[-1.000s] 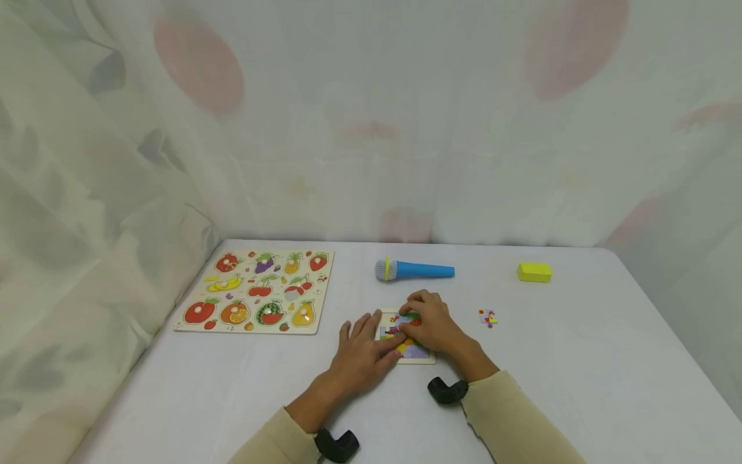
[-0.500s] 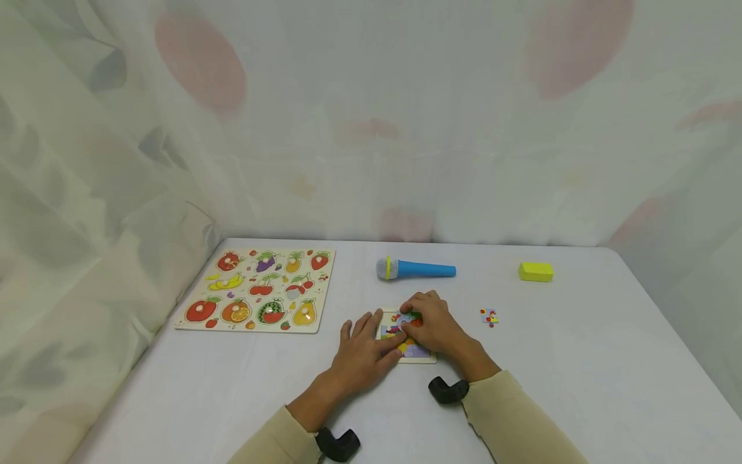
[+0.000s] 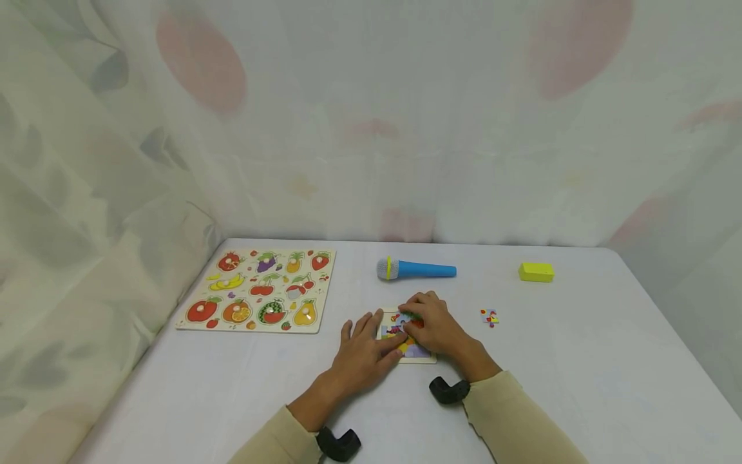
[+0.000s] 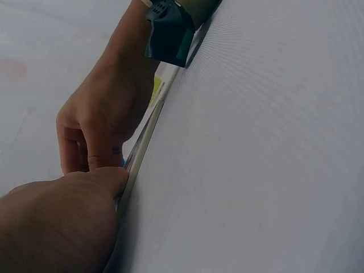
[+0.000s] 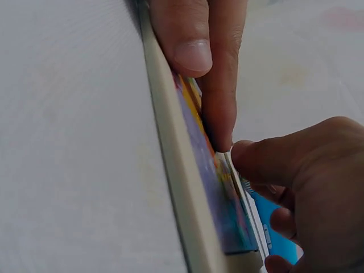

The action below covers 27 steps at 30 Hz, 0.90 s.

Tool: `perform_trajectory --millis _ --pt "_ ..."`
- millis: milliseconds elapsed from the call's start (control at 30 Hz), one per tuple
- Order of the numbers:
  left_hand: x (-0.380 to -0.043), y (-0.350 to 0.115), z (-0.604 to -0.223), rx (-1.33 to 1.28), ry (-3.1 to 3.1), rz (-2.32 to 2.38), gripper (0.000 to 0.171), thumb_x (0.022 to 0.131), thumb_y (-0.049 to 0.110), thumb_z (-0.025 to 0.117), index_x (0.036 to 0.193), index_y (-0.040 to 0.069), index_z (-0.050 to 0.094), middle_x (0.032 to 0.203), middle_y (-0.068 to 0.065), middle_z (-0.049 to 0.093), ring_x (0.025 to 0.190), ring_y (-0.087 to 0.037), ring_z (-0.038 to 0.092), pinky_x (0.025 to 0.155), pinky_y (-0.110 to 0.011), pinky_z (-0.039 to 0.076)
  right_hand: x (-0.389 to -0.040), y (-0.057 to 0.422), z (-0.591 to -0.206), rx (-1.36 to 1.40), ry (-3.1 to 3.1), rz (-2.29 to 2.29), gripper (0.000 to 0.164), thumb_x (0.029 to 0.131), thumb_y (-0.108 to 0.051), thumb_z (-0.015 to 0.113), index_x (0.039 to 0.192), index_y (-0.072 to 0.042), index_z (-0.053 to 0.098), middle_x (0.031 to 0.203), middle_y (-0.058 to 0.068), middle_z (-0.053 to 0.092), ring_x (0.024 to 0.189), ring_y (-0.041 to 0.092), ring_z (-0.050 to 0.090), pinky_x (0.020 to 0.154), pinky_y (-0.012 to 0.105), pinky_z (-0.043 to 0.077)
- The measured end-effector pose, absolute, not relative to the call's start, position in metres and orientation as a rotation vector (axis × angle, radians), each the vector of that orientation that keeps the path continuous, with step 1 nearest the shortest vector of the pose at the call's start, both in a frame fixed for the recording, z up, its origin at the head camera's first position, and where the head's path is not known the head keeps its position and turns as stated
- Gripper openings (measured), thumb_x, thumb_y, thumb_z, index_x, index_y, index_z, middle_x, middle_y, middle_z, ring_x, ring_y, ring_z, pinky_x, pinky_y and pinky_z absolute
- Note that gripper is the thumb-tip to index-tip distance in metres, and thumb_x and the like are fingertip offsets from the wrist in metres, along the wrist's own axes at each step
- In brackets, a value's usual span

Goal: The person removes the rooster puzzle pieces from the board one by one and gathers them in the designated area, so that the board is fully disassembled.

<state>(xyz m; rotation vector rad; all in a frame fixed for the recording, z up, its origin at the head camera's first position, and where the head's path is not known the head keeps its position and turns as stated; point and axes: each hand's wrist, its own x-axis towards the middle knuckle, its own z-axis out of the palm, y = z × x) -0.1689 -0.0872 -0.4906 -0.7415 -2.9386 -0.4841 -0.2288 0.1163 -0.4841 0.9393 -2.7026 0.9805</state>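
A small picture jigsaw in a pale frame lies on the table between my hands. My left hand rests over its left side with fingers extended, and its fingertips press the picture in the right wrist view. My right hand bends over the upper right part of the picture. Its thumb and fingers pinch a puzzle piece there, mostly hidden beneath them. From the left wrist view, the frame's edge shows side-on beside both hands. One loose puzzle piece lies to the right of my right hand.
A fruit knob-puzzle board lies at the left. A blue toy microphone lies behind the jigsaw, and a yellow block sits at the back right. Patterned curtains hang behind the table's far edge.
My right hand's fingers have shifted slightly over the upper right of the jigsaw, covering more of the green and red picture. My left hand stays in place.
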Motion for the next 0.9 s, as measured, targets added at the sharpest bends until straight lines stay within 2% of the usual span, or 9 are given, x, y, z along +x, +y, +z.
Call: perform_trajectory --millis 533,900 --pt "-0.167 -0.085 -0.492 -0.743 -2.948 -0.49 0.039 0.097 0.049 0.048 0.135 0.042 0.056 0.153 -0.016 0.03 0.137 -0.037 0.025 0.102 -0.067 0.015 -0.216 0.133 -0.456 0.912 -2.555 1.139 0.033 0.083 -0.008 0.076 0.115 -0.005 0.07 0.114 0.0 0.062 0.107 0.021 0.049 0.09 0.048 0.042" --pt "-0.168 -0.088 -0.49 -0.725 -2.946 -0.485 0.039 0.097 0.049 0.05 0.134 0.04 0.057 0.153 -0.016 0.03 0.137 -0.038 0.025 0.102 -0.066 0.015 -0.211 0.153 -0.445 0.956 -2.413 1.158 0.036 0.08 -0.006 0.078 0.115 -0.008 0.07 0.113 0.0 0.064 0.105 0.02 0.05 0.083 0.046 0.044"
